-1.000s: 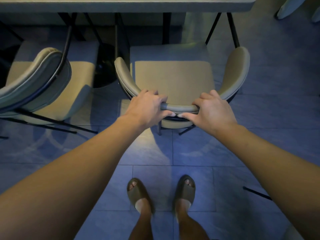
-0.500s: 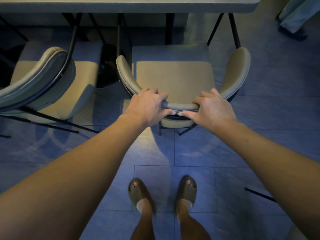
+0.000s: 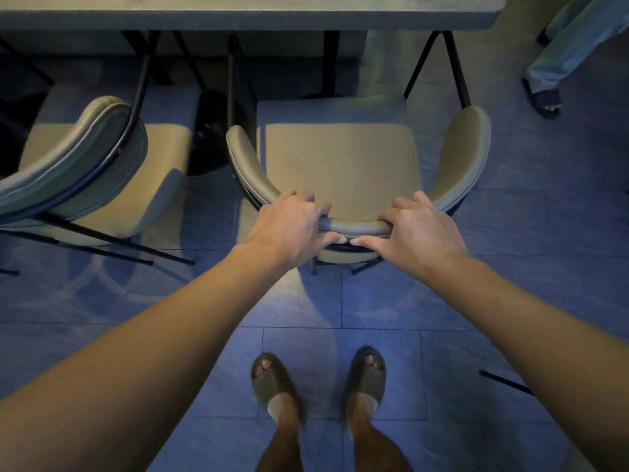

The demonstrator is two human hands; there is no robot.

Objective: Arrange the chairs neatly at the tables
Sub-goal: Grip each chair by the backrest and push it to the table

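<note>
**A:** What has changed since a second ago?

**B:** Little. Both hands keep the same grip on the chair point(image 3: 340, 165), which sits about where it did against the table point(image 3: 252, 11). The main change is beyond the table's right end: a second person's trouser leg point(image 3: 575, 39) and sandalled foot point(image 3: 544, 100) now stand there, where a second ago only pale shapes showed at the frame corner.

**A:** How are the hands set?

**B:** The left hand point(image 3: 289, 226) is curled over the top rail of the backrest, fingers over the seat side, thumb along the near side. The right hand point(image 3: 418, 229) mirrors it. The two thumb tips nearly meet at the middle of the rail; whether they touch I cannot tell in this dim light.

**A:** And the chair itself?

**B:** Beige padded seat, a curved wraparound back of the same material, thin black metal legs. It faces the table squarely, the front of the seat at or just under the table edge, between the table's black legs.

**A:** Anything beside it?

**B:** A matching second chair point(image 3: 102, 172) stands left of the held one, also at the table but turned at an angle. The person's feet in slide sandals point(image 3: 366, 373) stand on the tiled floor point(image 3: 476, 301), on the side of the chair away from the table.
</note>
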